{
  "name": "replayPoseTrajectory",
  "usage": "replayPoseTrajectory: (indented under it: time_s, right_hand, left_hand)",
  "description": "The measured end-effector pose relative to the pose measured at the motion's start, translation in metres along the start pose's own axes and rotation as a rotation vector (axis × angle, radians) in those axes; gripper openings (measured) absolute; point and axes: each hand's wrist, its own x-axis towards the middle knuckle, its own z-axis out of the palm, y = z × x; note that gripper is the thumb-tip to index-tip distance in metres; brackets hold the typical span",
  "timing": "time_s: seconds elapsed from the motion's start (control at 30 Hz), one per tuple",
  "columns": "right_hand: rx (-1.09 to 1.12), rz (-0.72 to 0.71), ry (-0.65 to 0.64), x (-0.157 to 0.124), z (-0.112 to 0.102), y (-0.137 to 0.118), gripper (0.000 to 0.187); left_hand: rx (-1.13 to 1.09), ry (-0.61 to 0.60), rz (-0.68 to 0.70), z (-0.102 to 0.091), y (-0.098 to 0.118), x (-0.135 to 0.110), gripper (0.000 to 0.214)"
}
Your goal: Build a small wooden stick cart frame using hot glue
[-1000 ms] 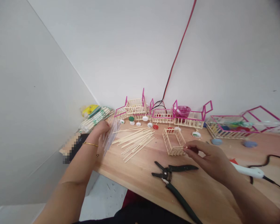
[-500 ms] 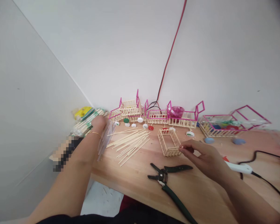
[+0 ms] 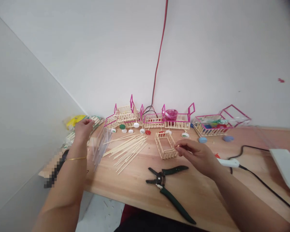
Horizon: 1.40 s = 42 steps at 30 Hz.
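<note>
Though near stick frame (image 3: 169, 150), pliers (image 3: 160, 178) apart

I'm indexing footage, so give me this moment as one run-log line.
left hand: by packaged sticks | right hand: at small stick frame | pliers: on table, handles spread

Narrow gap between frame (image 3: 169, 154) and pliers (image 3: 160, 179)

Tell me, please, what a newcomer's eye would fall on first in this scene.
Probably the little stick carts with pink trim, lined up at the back along the foot of the pale wall. Next, perhaps, the cutters with dark green handles, lying open at the front of the wooden table. Between them, the small plain frame might draw a look, with the right hand at its near right corner.
</note>
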Motion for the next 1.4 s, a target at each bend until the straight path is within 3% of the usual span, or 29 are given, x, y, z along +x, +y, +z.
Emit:
replayPoseTrajectory:
  time_s: [0.03,0.07,0.17,0.3,0.43,0.6,0.83,1.07,1.17,1.27,1.4]
  right_hand:
    - [0.061,0.024,0.0,0.0,0.001,0.0,0.018]
    - [0.127,0.048,0.003,0.0,0.002,0.0,0.019]
    - [0.315,0.102,0.047,0.0,0.004,-0.004,0.021]
    - [0.39,0.118,0.116,0.0,0.002,-0.011,0.018]
    - [0.373,0.094,0.128,0.0,-0.002,-0.015,0.019]
    - [0.339,0.06,0.098,-0.002,-0.007,-0.014,0.022]
    - [0.155,-0.011,0.115,-0.002,-0.011,-0.013,0.021]
    - [0.141,-0.043,0.049,-0.001,-0.01,-0.01,0.019]
    - [0.135,-0.091,0.019,-0.002,-0.012,-0.007,0.023]
    - [0.054,-0.178,-0.008,-0.003,-0.012,-0.008,0.038]
    - [-0.064,-0.223,0.011,-0.002,-0.011,-0.013,0.031]
  left_hand:
    - [-0.073,0.004,0.034,-0.001,0.009,-0.013,0.012]
    - [-0.285,-0.036,0.069,0.0,0.02,-0.029,0.013]
    - [-0.651,-0.374,0.048,0.021,0.054,-0.092,0.028]
    - [-0.688,-0.954,-0.19,0.073,0.085,-0.174,0.027]
    - [-0.739,-1.245,-0.312,0.108,0.1,-0.211,0.027]
    - [-0.724,-1.335,-0.316,0.116,0.112,-0.216,0.027]
    - [-0.722,-1.363,-0.305,0.119,0.108,-0.215,0.029]
    - [-0.681,-1.412,-0.397,0.121,0.108,-0.215,0.034]
    - [-0.739,-1.386,-0.448,0.122,0.108,-0.215,0.033]
    - [-0.769,-1.34,-0.464,0.122,0.108,-0.215,0.033]
    - [-0.735,-1.315,-0.462,0.122,0.109,-0.216,0.034]
